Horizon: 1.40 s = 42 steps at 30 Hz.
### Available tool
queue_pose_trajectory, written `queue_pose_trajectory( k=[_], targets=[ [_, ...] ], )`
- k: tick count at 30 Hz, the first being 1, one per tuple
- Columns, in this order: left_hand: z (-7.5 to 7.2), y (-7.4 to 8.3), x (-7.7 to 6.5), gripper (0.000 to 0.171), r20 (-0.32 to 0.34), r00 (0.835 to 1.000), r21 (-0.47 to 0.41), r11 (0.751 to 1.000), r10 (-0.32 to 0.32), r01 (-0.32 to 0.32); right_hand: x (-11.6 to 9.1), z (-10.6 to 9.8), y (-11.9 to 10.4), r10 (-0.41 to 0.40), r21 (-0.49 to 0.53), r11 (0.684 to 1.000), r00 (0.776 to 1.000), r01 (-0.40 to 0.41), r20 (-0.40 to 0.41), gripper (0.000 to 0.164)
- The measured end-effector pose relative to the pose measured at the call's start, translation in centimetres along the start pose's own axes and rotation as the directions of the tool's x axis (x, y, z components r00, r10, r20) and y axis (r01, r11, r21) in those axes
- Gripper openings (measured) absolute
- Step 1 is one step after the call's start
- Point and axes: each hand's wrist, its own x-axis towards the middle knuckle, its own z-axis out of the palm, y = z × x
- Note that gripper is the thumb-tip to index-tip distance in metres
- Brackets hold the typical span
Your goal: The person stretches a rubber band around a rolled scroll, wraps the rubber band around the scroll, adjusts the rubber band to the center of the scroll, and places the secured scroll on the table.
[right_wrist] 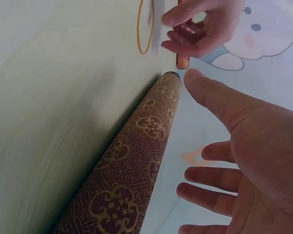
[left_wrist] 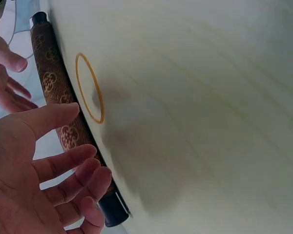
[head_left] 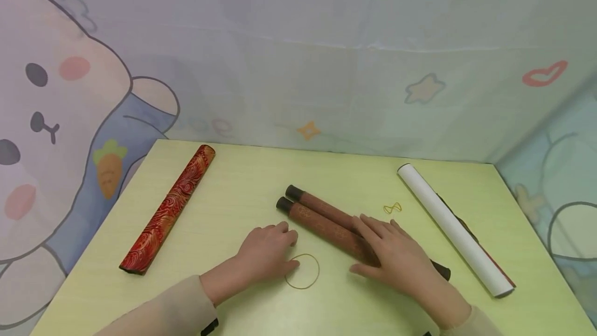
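Two brown scroll rolls with black ends lie side by side at mid-table, the nearer roll (head_left: 322, 226) gold-patterned and the farther roll (head_left: 326, 208) partly covered by my right hand. My right hand (head_left: 396, 253) is spread over their right part, fingers straight; in the right wrist view a gap shows between that hand (right_wrist: 263, 146) and the patterned roll (right_wrist: 136, 146). Left of the rolls, my left hand (head_left: 268, 250) has loosely bent fingers and holds nothing. Its thumb is by a round yellow rubber band (head_left: 319, 271), from which it looks apart in the left wrist view.
A red and gold patterned roll (head_left: 172, 209) lies slanted at the left. At the right lies a white roll (head_left: 454, 229) with a red edge and a dark cord. A twisted yellow rubber band (head_left: 393, 207) lies beyond my right hand. A printed cloth (head_left: 298, 66) hangs behind the table.
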Motion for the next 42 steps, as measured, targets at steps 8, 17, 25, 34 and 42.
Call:
queue_pose_trajectory(
  k=[8, 17, 25, 34, 42],
  targets=[
    [0.9, 0.6, 0.4, 0.029, -0.001, 1.000, 0.019, 0.999, 0.030, -0.030, -0.6, -0.5, -0.8, -0.039, 0.007, 0.999, 0.998, 0.039, -0.043, 0.093],
    [1.1, 1.1, 0.6, 0.031, -0.049, 0.999, -0.031, 1.000, -0.002, 0.001, -0.4, -0.5, -1.2, -0.089, 0.019, 0.996, 0.993, 0.091, -0.079, 0.088],
    [1.3, 1.3, 0.8, 0.030, -0.035, 0.999, -0.011, 0.999, -0.040, 0.039, 0.3, -0.1, -1.3, -0.114, 0.043, 0.992, 0.988, 0.119, -0.103, 0.088],
    [1.5, 1.1, 0.9, 0.027, -0.013, 0.998, 0.003, 0.999, -0.053, 0.053, 1.0, 0.2, -1.5, -0.121, 0.046, 0.991, 0.988, 0.125, -0.091, 0.088],
    [1.9, 0.4, 0.7, 0.027, -0.154, 0.987, 0.018, 0.999, 0.041, -0.038, 1.2, 0.4, -1.6, -0.121, 0.048, 0.991, 0.988, 0.126, -0.094, 0.087]
  ],
)
